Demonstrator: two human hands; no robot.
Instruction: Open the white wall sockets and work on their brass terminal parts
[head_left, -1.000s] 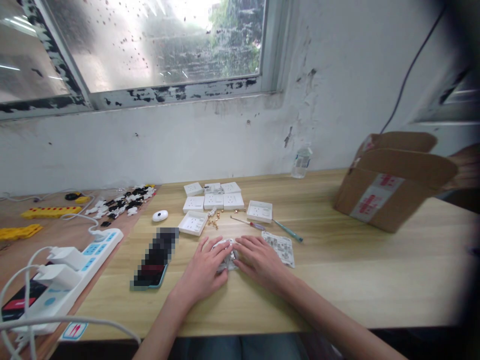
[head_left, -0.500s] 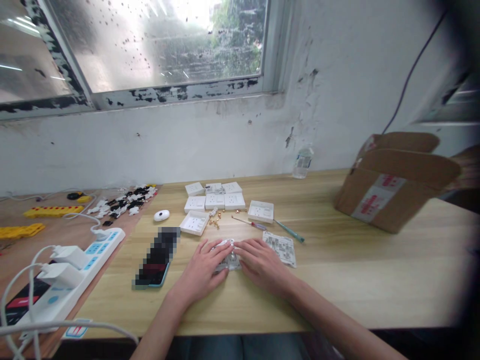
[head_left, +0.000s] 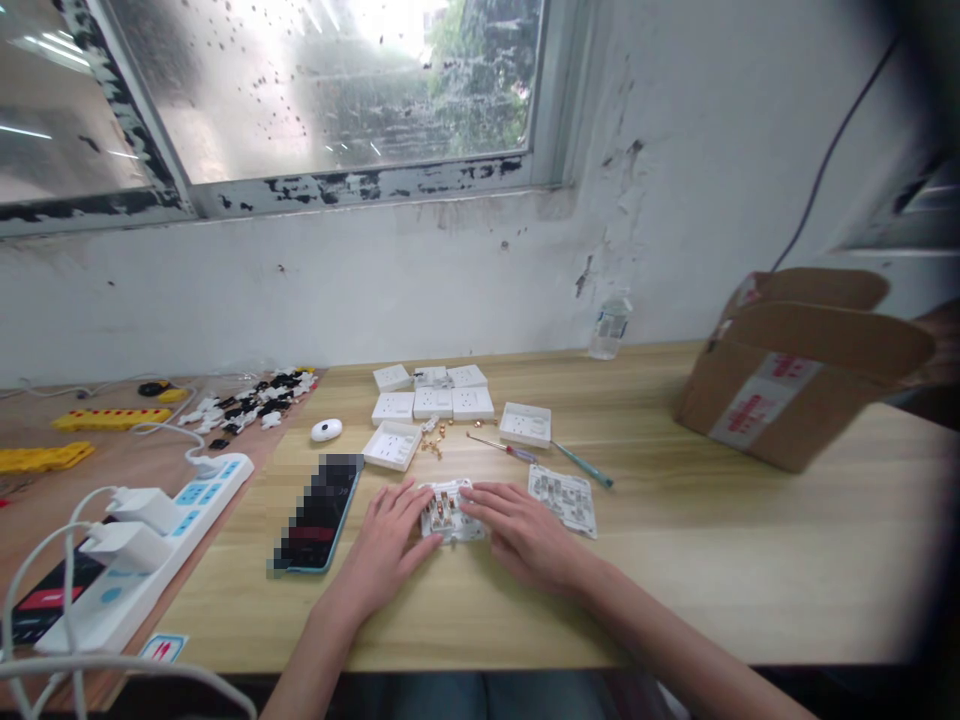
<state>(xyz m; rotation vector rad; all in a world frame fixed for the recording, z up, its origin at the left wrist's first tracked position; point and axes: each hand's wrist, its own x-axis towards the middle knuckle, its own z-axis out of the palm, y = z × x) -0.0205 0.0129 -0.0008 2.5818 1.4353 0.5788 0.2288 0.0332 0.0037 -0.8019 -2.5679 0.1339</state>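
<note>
A white socket module [head_left: 448,510] with brass parts showing lies on the wooden table [head_left: 675,560] in front of me. My left hand [head_left: 382,548] rests at its left edge, fingers stretched toward it. On its right side my right hand [head_left: 525,530] lies with fingertips touching the module. Both hands lie flat with fingers apart. Just beyond the module are small brass screws [head_left: 433,442], several white socket plates [head_left: 433,403], an open white socket shell [head_left: 390,446], another white shell [head_left: 526,424], a red-handled screwdriver [head_left: 501,447] and a teal-handled screwdriver [head_left: 582,464].
A phone [head_left: 316,512] lies left of my left hand, a printed sheet [head_left: 562,497] right of my right hand. A white power strip [head_left: 142,540] with plugs and cables sits at left, beside black and white small parts [head_left: 247,408]. A cardboard box [head_left: 802,370] and a water bottle [head_left: 609,326] stand at the back right.
Both hands have drawn apart and back slightly, uncovering the socket module's top with its brass parts. The view has shifted a little.
</note>
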